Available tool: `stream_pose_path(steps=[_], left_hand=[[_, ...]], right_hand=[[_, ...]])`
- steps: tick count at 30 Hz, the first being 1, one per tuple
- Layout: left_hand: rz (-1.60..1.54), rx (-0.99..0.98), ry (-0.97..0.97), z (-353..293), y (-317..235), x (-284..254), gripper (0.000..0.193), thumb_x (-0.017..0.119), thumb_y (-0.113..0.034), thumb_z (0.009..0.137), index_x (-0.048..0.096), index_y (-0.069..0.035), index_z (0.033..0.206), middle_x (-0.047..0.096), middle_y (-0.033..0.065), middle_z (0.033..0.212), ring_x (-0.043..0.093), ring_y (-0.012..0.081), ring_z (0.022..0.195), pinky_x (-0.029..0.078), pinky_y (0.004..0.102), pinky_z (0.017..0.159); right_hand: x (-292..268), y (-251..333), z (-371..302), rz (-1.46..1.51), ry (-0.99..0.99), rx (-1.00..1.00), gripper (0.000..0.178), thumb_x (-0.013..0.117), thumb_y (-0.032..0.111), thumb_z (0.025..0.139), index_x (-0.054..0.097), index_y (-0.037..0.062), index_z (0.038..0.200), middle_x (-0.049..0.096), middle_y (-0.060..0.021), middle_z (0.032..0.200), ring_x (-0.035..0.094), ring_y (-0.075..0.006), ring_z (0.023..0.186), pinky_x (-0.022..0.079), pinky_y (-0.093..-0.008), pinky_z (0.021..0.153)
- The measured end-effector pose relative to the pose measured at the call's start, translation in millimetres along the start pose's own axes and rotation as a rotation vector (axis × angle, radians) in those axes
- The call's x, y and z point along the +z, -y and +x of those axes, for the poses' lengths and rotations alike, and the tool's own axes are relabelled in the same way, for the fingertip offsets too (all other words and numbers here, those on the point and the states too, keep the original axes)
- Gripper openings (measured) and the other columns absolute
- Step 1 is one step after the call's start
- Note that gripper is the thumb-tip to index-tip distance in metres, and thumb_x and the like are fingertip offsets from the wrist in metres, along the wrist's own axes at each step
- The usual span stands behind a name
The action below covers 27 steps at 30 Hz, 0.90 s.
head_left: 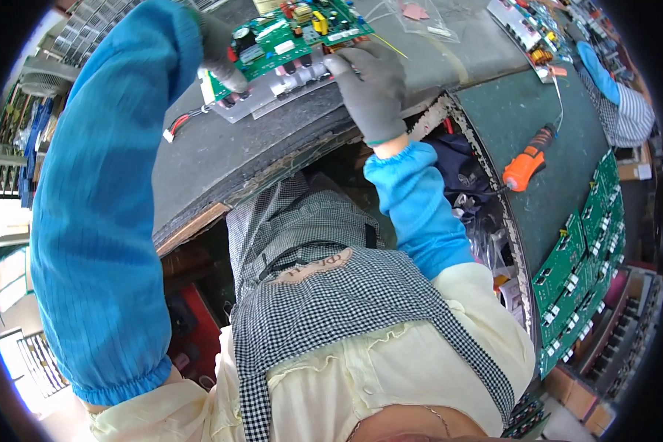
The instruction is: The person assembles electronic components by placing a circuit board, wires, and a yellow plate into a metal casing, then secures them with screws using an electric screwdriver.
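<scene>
A green circuit board (pixel 295 46) full of components, with silvery metal parts along its near side, lies at the top of the view near the bench's front edge. My left hand (pixel 225 57), in a grey glove, grips the board's left end; its other fingers are partly out of sight behind the blue sleeve. At the board's near right edge, my right hand (pixel 372 85), also grey-gloved, has its fingers bent in and closed on the board's edge. Its fingertips are partly hidden. A short bundle of red and black wires (pixel 186 121) with a white plug hangs off the board's left end.
An orange and black power tool (pixel 527 162) lies on the green bench at right, its cord running upward. Several green boards (pixel 586 265) line the right edge. Beyond sit a clear plastic bag (pixel 423 20) and another board (pixel 527 29). A co-worker's sleeved arm (pixel 600 77) reaches in at upper right.
</scene>
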<state>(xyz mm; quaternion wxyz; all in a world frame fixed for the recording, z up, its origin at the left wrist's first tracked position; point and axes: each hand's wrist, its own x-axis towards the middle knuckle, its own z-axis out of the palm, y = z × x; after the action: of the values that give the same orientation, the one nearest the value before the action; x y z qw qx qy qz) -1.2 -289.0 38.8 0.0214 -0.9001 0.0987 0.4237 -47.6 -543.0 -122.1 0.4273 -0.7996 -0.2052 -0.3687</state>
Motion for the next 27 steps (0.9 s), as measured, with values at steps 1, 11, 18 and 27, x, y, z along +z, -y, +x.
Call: stream_pose_path(steps=[1,11,18,27], left_hand=[[0.114,0.004,-0.090,3,-7,1,0.069,0.091,-0.053,0.072,0.073,-0.006,0.119,0.077,0.0134,0.105,0.070,0.0250,0.098,0.054,0.0393,0.091],[0.225,-0.133,-0.087,6,-14,-2,0.065,0.094,-0.043,0.072,0.069,-0.005,0.119,0.076,0.0113,0.109,0.070,0.0246,0.100,0.052,0.0369,0.096],[0.217,-0.162,-0.084,3,-11,-1,0.065,0.095,-0.041,0.071,0.069,-0.006,0.119,0.076,0.0096,0.104,0.069,0.0229,0.098,0.052,0.0370,0.096],[0.181,-0.152,-0.084,-1,-16,-1,0.067,0.094,-0.043,0.070,0.068,-0.006,0.120,0.076,0.0116,0.107,0.070,0.0239,0.100,0.053,0.0379,0.095]], right_hand=[[3,-4,0,0.011,0.050,0.008,0.018,0.078,0.029,0.084,0.080,0.0125,0.091,0.072,-0.0065,0.093,0.065,-0.0298,0.096,0.048,-0.0463,0.085],[27,-9,9,-0.079,-0.145,-0.137,0.019,0.080,0.030,0.083,0.078,0.0110,0.086,0.070,-0.0077,0.087,0.065,-0.0334,0.088,0.049,-0.0480,0.080],[28,-2,6,-0.105,-0.143,-0.100,0.021,0.079,0.032,0.085,0.078,0.0113,0.084,0.070,-0.0065,0.086,0.065,-0.0332,0.087,0.049,-0.0486,0.079],[30,-2,7,-0.104,-0.120,-0.094,0.019,0.078,0.032,0.086,0.078,0.0127,0.087,0.070,-0.0054,0.087,0.065,-0.0326,0.091,0.048,-0.0492,0.080]])
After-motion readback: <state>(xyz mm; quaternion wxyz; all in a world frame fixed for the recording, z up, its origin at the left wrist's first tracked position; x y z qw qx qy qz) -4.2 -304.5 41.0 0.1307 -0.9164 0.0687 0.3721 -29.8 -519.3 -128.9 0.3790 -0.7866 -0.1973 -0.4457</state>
